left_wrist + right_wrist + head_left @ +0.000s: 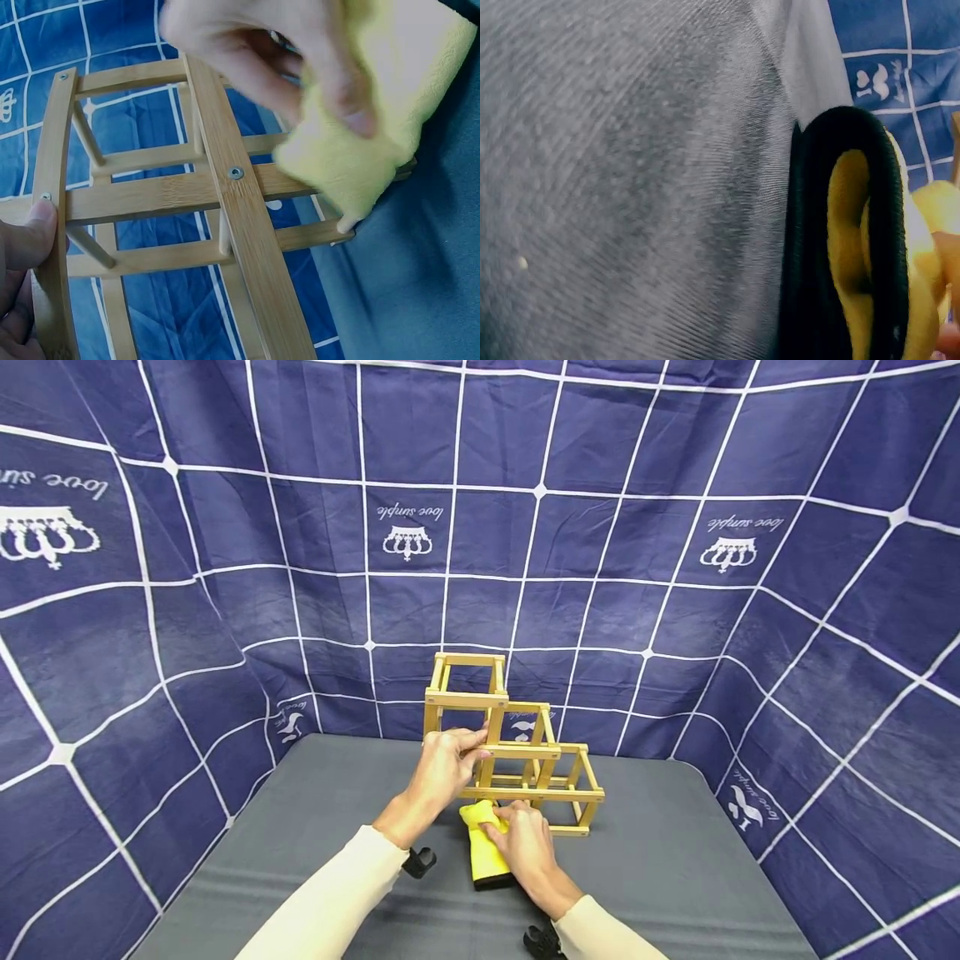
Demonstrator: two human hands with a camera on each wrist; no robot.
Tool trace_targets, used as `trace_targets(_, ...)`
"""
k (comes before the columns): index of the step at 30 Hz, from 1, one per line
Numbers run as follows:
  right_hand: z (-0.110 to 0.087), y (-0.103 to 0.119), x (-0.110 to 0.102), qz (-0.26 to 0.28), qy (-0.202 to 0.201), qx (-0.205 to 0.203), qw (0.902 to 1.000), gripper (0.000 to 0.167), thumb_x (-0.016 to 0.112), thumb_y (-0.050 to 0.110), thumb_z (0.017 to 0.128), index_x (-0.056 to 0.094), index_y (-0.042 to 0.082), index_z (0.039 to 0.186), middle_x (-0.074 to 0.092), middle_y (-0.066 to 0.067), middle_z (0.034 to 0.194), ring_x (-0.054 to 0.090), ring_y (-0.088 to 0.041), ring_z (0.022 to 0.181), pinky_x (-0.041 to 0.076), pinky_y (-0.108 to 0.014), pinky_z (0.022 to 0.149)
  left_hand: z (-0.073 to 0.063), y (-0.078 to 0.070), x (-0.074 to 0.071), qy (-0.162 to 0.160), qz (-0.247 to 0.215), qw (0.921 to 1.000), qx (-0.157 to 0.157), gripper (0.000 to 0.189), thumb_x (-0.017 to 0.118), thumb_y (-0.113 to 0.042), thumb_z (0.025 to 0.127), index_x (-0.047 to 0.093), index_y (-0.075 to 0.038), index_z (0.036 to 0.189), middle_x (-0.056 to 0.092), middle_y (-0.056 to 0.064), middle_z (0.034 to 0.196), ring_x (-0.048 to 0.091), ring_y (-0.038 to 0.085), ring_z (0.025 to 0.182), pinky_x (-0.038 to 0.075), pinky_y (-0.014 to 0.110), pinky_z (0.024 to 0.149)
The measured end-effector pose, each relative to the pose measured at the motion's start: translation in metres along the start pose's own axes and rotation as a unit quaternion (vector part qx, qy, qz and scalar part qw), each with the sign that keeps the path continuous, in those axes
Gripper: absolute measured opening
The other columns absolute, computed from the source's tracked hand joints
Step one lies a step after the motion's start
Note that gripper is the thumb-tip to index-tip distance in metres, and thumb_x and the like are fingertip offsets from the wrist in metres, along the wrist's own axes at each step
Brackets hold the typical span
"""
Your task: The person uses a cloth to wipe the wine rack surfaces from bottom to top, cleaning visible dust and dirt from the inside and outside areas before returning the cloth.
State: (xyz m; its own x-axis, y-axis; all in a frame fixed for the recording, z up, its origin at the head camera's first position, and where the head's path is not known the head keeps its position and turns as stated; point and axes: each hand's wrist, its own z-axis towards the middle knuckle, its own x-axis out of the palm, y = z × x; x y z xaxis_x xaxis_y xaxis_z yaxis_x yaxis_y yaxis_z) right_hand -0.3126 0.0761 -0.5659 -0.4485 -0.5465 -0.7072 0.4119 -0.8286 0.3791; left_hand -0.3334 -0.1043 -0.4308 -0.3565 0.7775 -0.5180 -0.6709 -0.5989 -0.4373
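Observation:
A stepped wooden rack (467,700) of light slats and round rods stands on the grey surface. My left hand (441,766) grips a slat of it near the middle tier; in the left wrist view the left thumb (36,238) presses on the wood. My right hand (531,850) pinches a folded yellow cloth (486,857) with a black edge, low at the front of the rack. In the left wrist view the cloth (397,97) covers a lower end of the rack, and the right hand is blurred. The right wrist view shows the cloth's folded black border (889,225) close up.
Grey fabric (322,827) covers the work surface, with some creases near the front. Blue cloth walls (315,610) with white grid lines enclose it at the back and both sides. Black straps (420,862) hang at both wrists.

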Motion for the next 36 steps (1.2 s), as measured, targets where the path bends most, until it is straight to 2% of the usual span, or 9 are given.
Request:
trace_targets(3, 0.001, 0.003, 0.001, -0.011, 0.042, 0.035, 0.9985, 0.03, 0.105, 0.031, 0.088, 0.095, 0.016, 0.112, 0.088, -0.006, 0.105, 0.086, -0.034, 0.088, 0.07, -0.046, 0.068, -0.001, 0.0, -0.001, -0.002, 0.0, 1.0, 0.002, 0.036, 0.094, -0.007, 0.093, 0.086, 0.001, 0.127, 0.089, 0.017, 0.12, 0.089, 0.036, 0.106, 0.075, 0.041, 0.084)
trace_targets(6, 0.0, 0.005, 0.002, -0.015, 0.048, 0.042, 0.9978, 0.032, 0.104, 0.03, 0.088, 0.095, 0.015, 0.114, 0.089, -0.009, 0.108, 0.087, -0.036, 0.091, 0.069, -0.046, 0.068, -0.002, 0.0, -0.001, -0.001, 0.003, 1.0, 0.002, 0.037, 0.094, -0.007, 0.093, 0.086, 0.0, 0.128, 0.089, 0.016, 0.121, 0.089, 0.035, 0.106, 0.075, 0.041, 0.085)
trace_targets(8, -0.002, 0.005, 0.002, -0.011, 0.03, 0.031, 0.999, 0.031, 0.104, 0.027, 0.087, 0.094, 0.014, 0.113, 0.088, -0.008, 0.105, 0.086, -0.033, 0.088, 0.069, -0.043, 0.066, -0.003, 0.0, 0.0, 0.001, 0.004, 1.0, 0.002, 0.036, 0.094, -0.007, 0.094, 0.086, 0.001, 0.128, 0.089, 0.016, 0.122, 0.089, 0.034, 0.107, 0.075, 0.04, 0.085)
trace_targets(11, -0.005, 0.003, 0.003, 0.007, -0.021, -0.001, 0.9998, 0.03, 0.105, 0.021, 0.086, 0.094, 0.01, 0.111, 0.087, -0.005, 0.098, 0.086, -0.026, 0.084, 0.068, -0.038, 0.065, -0.003, 0.001, 0.001, 0.003, 0.001, 1.0, 0.0, 0.035, 0.094, -0.006, 0.094, 0.086, 0.002, 0.127, 0.089, 0.016, 0.123, 0.089, 0.035, 0.109, 0.074, 0.041, 0.087)
trace_targets(15, -0.005, 0.001, 0.002, 0.028, -0.077, -0.041, 0.9958, 0.031, 0.107, 0.017, 0.083, 0.093, 0.005, 0.108, 0.086, -0.004, 0.093, 0.085, -0.023, 0.081, 0.069, -0.037, 0.067, -0.003, 0.001, 0.001, 0.002, 0.002, 1.0, -0.002, 0.036, 0.094, -0.007, 0.094, 0.086, 0.001, 0.127, 0.089, 0.016, 0.123, 0.089, 0.035, 0.11, 0.074, 0.041, 0.089)
trace_targets(20, -0.004, -0.003, -0.006, 0.033, -0.067, -0.05, 0.996, 0.032, 0.107, 0.017, 0.082, 0.093, 0.006, 0.109, 0.086, -0.004, 0.094, 0.085, -0.023, 0.082, 0.071, -0.039, 0.071, -0.001, 0.0, -0.001, 0.004, 0.001, 0.9999, -0.009, 0.035, 0.094, -0.008, 0.095, 0.086, 0.0, 0.128, 0.089, 0.017, 0.123, 0.089, 0.035, 0.111, 0.074, 0.043, 0.091)
trace_targets(26, -0.013, -0.017, -0.028, 0.017, -0.04, -0.055, 0.9975, 0.036, 0.107, 0.015, 0.082, 0.092, 0.008, 0.115, 0.084, -0.003, 0.1, 0.084, -0.02, 0.087, 0.07, -0.032, 0.072, -0.001, -0.003, 0.0, 0.003, -0.014, 0.9998, -0.011, 0.033, 0.094, -0.005, 0.095, 0.086, 0.002, 0.127, 0.089, 0.017, 0.122, 0.089, 0.035, 0.108, 0.075, 0.041, 0.086)
trace_targets(31, -0.023, -0.043, -0.05, -0.011, -0.082, -0.085, 0.9929, 0.042, 0.105, 0.011, 0.075, 0.09, 0.011, 0.114, 0.079, 0.001, 0.099, 0.076, -0.013, 0.08, 0.065, -0.03, 0.066, 0.0, -0.002, 0.002, -0.003, -0.01, 0.9999, -0.01, 0.035, 0.094, -0.004, 0.095, 0.086, 0.003, 0.128, 0.089, 0.018, 0.119, 0.089, 0.035, 0.109, 0.074, 0.043, 0.091)
trace_targets(36, -0.03, -0.067, -0.07, -0.029, -0.124, -0.071, 0.9893, 0.045, 0.101, 0.009, 0.069, 0.087, 0.013, 0.112, 0.078, -0.002, 0.1, 0.072, -0.015, 0.075, 0.063, -0.037, 0.064, 0.0, -0.002, 0.001, -0.002, -0.014, 0.9998, -0.012, 0.035, 0.094, -0.004, 0.094, 0.086, 0.003, 0.127, 0.089, 0.018, 0.12, 0.089, 0.036, 0.109, 0.074, 0.043, 0.091)
